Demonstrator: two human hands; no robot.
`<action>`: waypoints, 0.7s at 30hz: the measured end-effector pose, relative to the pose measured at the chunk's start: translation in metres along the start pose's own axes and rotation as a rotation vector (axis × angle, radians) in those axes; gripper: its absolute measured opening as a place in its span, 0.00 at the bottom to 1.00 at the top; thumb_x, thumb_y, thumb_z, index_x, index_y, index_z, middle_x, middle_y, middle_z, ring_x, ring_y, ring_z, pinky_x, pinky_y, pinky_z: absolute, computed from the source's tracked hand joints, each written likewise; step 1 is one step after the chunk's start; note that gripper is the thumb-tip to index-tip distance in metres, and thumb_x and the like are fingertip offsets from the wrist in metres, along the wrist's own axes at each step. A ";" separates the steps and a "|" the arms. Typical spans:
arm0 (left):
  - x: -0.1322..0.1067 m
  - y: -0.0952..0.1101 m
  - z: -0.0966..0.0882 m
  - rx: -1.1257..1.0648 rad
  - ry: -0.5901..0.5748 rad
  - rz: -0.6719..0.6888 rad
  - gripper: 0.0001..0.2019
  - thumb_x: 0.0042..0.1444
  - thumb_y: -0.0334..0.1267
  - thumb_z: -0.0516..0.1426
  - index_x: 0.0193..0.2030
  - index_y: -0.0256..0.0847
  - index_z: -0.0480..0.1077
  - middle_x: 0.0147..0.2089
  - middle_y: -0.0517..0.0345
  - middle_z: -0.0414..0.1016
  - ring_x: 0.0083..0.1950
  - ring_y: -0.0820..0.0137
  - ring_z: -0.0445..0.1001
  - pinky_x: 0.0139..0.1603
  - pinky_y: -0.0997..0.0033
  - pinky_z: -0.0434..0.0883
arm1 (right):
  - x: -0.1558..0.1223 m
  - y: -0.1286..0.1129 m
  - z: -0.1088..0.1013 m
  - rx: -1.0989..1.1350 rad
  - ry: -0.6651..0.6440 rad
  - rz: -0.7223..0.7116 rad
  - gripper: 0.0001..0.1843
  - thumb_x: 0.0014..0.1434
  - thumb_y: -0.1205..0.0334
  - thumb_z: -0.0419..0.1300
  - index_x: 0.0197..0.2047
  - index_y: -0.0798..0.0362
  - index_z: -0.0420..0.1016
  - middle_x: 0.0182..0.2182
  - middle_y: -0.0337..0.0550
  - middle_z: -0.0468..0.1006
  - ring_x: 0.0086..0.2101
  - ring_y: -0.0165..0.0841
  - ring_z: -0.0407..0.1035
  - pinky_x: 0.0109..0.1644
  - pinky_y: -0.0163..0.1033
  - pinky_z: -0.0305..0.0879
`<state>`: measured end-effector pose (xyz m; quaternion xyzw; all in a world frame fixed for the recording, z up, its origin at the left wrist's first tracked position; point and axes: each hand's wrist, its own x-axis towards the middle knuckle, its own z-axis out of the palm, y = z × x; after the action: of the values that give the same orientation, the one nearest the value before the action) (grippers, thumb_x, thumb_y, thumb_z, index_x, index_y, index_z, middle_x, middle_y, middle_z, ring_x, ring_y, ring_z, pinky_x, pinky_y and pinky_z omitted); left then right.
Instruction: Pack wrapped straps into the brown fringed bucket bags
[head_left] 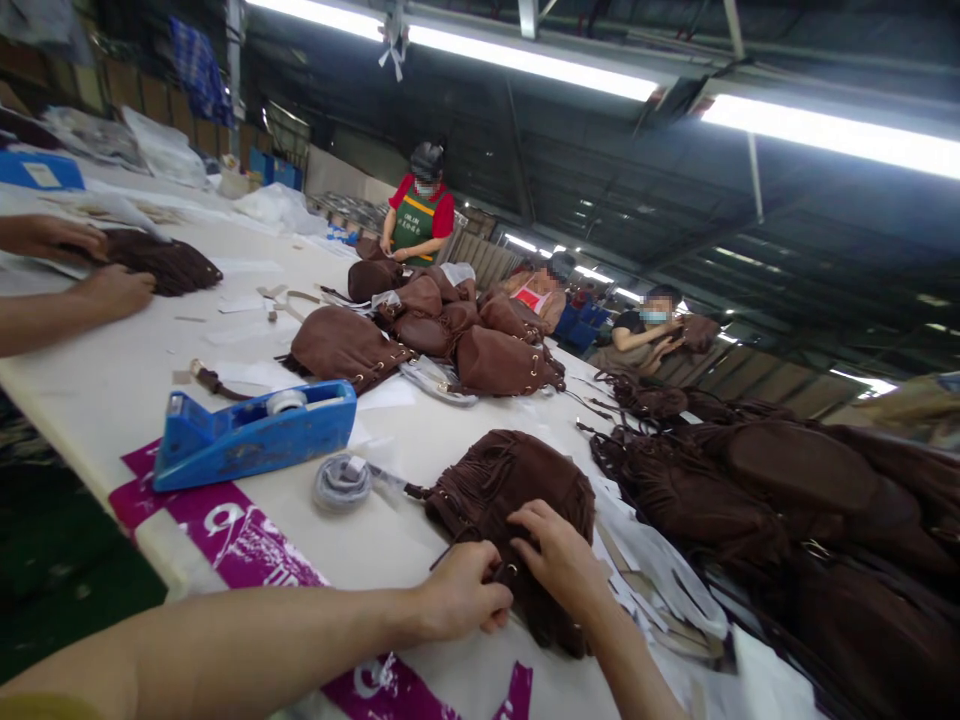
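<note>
A dark brown fringed drawstring bag (547, 465) lies on the table in front of me, its eyelets towards me. My left hand (466, 590) is closed at the bag's near edge, fingers curled into a pinch by the eyelets. Over the near right part of the bag, my right hand (562, 560) has its fingers bent onto the leather, gripping it. The cord between my fingers is mostly hidden. Just left of the bag sits a coiled grey strap in wrapping (343, 482).
A blue tape dispenser (255, 430) stands left, by purple printed tape (247, 535) on the table edge. Brown bags (349, 345) lie beyond; a dark pile of bags (787, 480) fills the right. A co-worker's hands (112, 280) handle another bag at left. Several people work farther back.
</note>
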<state>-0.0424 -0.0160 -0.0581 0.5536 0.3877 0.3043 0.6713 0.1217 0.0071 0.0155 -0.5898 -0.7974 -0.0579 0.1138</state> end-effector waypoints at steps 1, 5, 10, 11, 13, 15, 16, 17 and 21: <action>-0.001 0.001 0.000 0.013 0.001 -0.003 0.09 0.41 0.28 0.54 0.32 0.39 0.62 0.22 0.64 0.71 0.23 0.71 0.71 0.26 0.73 0.69 | 0.003 0.005 -0.002 -0.064 0.008 0.052 0.17 0.54 0.75 0.54 0.41 0.49 0.78 0.40 0.43 0.77 0.37 0.34 0.73 0.41 0.35 0.67; -0.001 0.011 -0.008 0.034 -0.083 -0.040 0.03 0.44 0.32 0.53 0.29 0.39 0.63 0.22 0.63 0.70 0.23 0.72 0.70 0.25 0.74 0.69 | -0.002 0.013 -0.015 -0.243 0.215 0.266 0.20 0.55 0.77 0.49 0.46 0.58 0.75 0.51 0.60 0.72 0.45 0.48 0.70 0.46 0.50 0.64; -0.007 0.031 -0.034 0.370 -0.277 0.037 0.05 0.49 0.34 0.54 0.28 0.38 0.71 0.19 0.64 0.65 0.20 0.73 0.66 0.23 0.77 0.65 | -0.039 -0.003 -0.009 -0.035 0.133 -0.109 0.25 0.50 0.78 0.47 0.42 0.49 0.78 0.51 0.45 0.75 0.50 0.40 0.68 0.53 0.44 0.64; -0.008 0.035 -0.039 0.494 -0.262 0.111 0.06 0.49 0.32 0.54 0.29 0.38 0.72 0.20 0.64 0.66 0.22 0.73 0.67 0.26 0.76 0.66 | -0.048 -0.004 -0.004 0.010 0.062 -0.183 0.26 0.49 0.78 0.46 0.42 0.47 0.78 0.52 0.44 0.75 0.51 0.40 0.67 0.53 0.44 0.64; -0.009 0.040 -0.046 0.759 -0.133 0.291 0.07 0.51 0.30 0.55 0.33 0.40 0.75 0.26 0.61 0.72 0.30 0.70 0.72 0.35 0.75 0.69 | -0.064 -0.001 0.004 0.054 -0.020 -0.221 0.27 0.49 0.78 0.47 0.44 0.47 0.78 0.50 0.45 0.75 0.50 0.40 0.68 0.53 0.45 0.65; -0.009 0.043 -0.049 1.004 0.036 0.434 0.11 0.54 0.30 0.55 0.42 0.42 0.74 0.37 0.58 0.75 0.39 0.67 0.74 0.43 0.72 0.69 | -0.077 0.006 0.007 0.111 -0.053 -0.192 0.23 0.49 0.77 0.48 0.40 0.49 0.77 0.45 0.46 0.77 0.45 0.38 0.70 0.49 0.43 0.67; -0.008 0.043 -0.049 1.111 0.086 0.458 0.12 0.55 0.32 0.56 0.46 0.44 0.73 0.40 0.57 0.74 0.42 0.66 0.74 0.44 0.71 0.70 | -0.082 0.011 0.007 0.149 -0.056 -0.178 0.20 0.49 0.76 0.48 0.36 0.50 0.76 0.42 0.46 0.77 0.42 0.38 0.71 0.46 0.41 0.67; -0.008 0.043 -0.049 1.205 0.106 0.454 0.13 0.55 0.33 0.57 0.47 0.44 0.72 0.42 0.56 0.74 0.42 0.65 0.74 0.43 0.70 0.70 | -0.087 0.014 0.005 0.185 -0.054 -0.169 0.16 0.48 0.76 0.48 0.31 0.50 0.73 0.39 0.45 0.77 0.40 0.37 0.71 0.44 0.40 0.67; -0.004 0.039 -0.040 1.376 0.082 0.398 0.05 0.57 0.36 0.58 0.40 0.42 0.73 0.41 0.55 0.73 0.42 0.65 0.75 0.41 0.70 0.72 | -0.093 0.012 0.001 0.220 0.092 -0.044 0.11 0.52 0.72 0.48 0.27 0.50 0.67 0.28 0.41 0.74 0.31 0.36 0.70 0.37 0.39 0.65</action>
<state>-0.0785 0.0088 -0.0224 0.8997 0.4083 0.1279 0.0869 0.1591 -0.0750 -0.0095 -0.5527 -0.8057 0.0003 0.2131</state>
